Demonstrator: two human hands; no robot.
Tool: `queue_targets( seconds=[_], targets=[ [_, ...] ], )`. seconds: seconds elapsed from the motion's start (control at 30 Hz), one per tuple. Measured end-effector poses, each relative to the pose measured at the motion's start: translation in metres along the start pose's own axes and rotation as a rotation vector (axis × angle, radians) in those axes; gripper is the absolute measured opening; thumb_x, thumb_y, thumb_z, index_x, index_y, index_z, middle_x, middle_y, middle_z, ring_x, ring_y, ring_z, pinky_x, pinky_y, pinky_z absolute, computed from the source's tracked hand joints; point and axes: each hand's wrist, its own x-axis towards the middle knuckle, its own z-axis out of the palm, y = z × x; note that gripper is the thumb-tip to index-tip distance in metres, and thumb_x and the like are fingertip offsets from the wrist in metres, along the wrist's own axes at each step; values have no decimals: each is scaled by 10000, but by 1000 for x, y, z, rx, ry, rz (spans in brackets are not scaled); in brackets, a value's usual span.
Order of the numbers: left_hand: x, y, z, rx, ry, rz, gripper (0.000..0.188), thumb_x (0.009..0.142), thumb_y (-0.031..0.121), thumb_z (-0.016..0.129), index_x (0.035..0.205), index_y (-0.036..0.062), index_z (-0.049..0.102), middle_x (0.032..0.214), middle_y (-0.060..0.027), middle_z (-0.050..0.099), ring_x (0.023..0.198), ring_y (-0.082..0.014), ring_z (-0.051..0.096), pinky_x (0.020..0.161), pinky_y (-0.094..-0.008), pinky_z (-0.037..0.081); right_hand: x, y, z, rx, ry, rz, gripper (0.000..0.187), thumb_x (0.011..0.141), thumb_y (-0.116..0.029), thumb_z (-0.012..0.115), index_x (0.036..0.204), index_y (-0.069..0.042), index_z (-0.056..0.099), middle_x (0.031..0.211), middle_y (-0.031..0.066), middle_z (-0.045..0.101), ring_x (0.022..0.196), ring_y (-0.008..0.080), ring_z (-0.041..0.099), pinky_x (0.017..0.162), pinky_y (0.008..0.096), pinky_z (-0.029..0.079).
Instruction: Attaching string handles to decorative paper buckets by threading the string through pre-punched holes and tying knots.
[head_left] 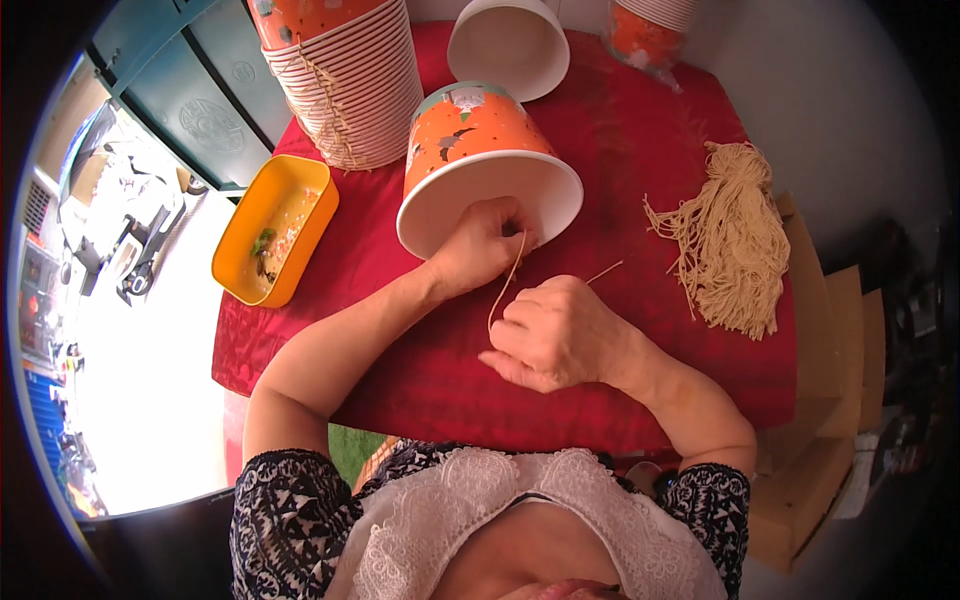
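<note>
An orange printed paper bucket [480,132] lies tilted on the red cloth, its white mouth toward me. My left hand [482,240] is at the lower part of that mouth, its fingers pinched on a thin tan string [507,282]. The fingertips are partly hidden against the rim, so I cannot tell whether the string passes through the bucket's wall. Closer to me, my right hand [560,335] is curled round the same string. One loose end sticks out beyond its knuckles. Between the two hands the string sags in a slack curve.
A tall stack of nested buckets [345,90] stands at the back left. Nearer is a yellow tub [232,245] with small scraps. A white bucket [508,50] lies behind. To the right sit a bundle of tan strings [735,240] and cardboard boxes [820,400]; wrapped buckets [648,35] are farther back.
</note>
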Motion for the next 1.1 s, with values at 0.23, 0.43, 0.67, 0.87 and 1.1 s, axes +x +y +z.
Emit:
queue_targets(
  seconds=[0.23, 0.43, 0.67, 0.87, 1.1],
  targets=[
    [0, -1, 1, -36, 30, 151, 44, 818, -12, 564, 850, -35, 545, 739, -78, 584, 585, -140, 588, 499, -271, 497, -10, 31, 9, -261, 248, 484, 200, 868, -87, 617, 703, -34, 517, 563, 146, 553, 502, 325, 599, 445, 414, 457],
    [-2, 1, -2, -144, -69, -17, 87, 845, 32, 611, 870, -1, 534, 780, -68, 597, 629, -127, 575, 535, -266, 472, -19, 48, 13, -282, 247, 586, 104, 896, -69, 552, 949, 19, 570, 521, 164, 588, 472, 312, 628, 419, 398, 487],
    [-3, 3, -3, -86, -74, 2, 78, 860, 30, 598, 872, -5, 529, 758, -77, 593, 610, -129, 575, 523, -265, 471, -21, 49, 18, -215, 176, 667, 198, 878, -45, 585, 1073, -17, 570, 564, 180, 590, 532, 353, 628, 485, 444, 491],
    [-2, 2, -2, -115, -84, 0, 82, 866, 46, 601, 871, 1, 531, 755, -65, 592, 607, -116, 567, 521, -255, 463, -23, 55, 21, -175, 206, 619, 87, 896, -104, 584, 933, -26, 569, 560, 171, 605, 526, 348, 639, 475, 440, 504],
    [-1, 1, -1, -154, -57, -38, 92, 890, 74, 597, 882, 8, 533, 754, -54, 589, 601, -114, 564, 517, -251, 465, -23, 58, 24, 105, 297, 761, 52, 859, -74, 603, 845, -33, 573, 624, 169, 621, 578, 351, 644, 491, 428, 487]
  ],
)
